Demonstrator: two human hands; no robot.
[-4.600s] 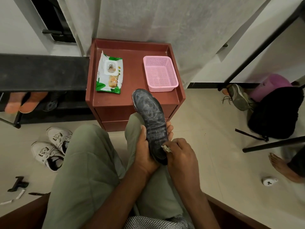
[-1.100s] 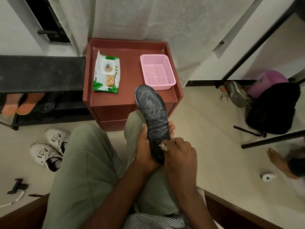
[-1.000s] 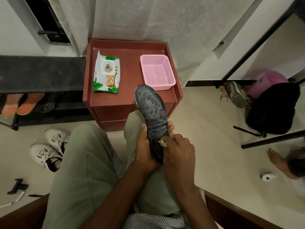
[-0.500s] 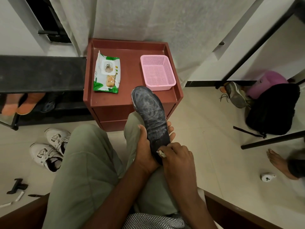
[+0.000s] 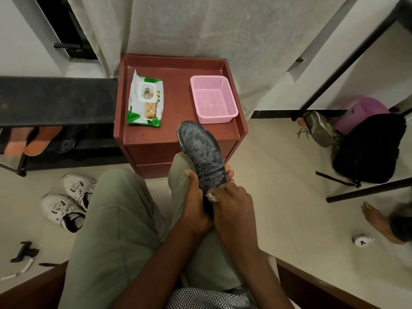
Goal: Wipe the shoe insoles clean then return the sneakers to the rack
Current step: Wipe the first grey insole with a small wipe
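Note:
A dark grey insole (image 5: 201, 153) stands up from my lap, its toe end pointing at the cabinet. My left hand (image 5: 196, 204) grips its lower part from the left, thumb on the face and fingertips showing at the right edge. My right hand (image 5: 231, 204) pinches a small crumpled white wipe (image 5: 211, 196) against the heel part of the insole. The heel end is hidden behind both hands. A pair of white sneakers (image 5: 66, 200) lies on the floor at the left, below the black shoe rack (image 5: 55, 101).
The red-brown cabinet (image 5: 178, 92) ahead carries a green-and-white wipes pack (image 5: 145, 101) and an empty pink basket (image 5: 214, 99). Orange footwear (image 5: 29, 141) sits in the rack. At right lie a black bag (image 5: 370, 148), a grey shoe (image 5: 318, 129) and another person's bare foot (image 5: 379, 221).
My right hand has rubbed the wipe up and down over the heel part of the insole. The insole's toe end has swayed slightly; my left hand keeps the same hold.

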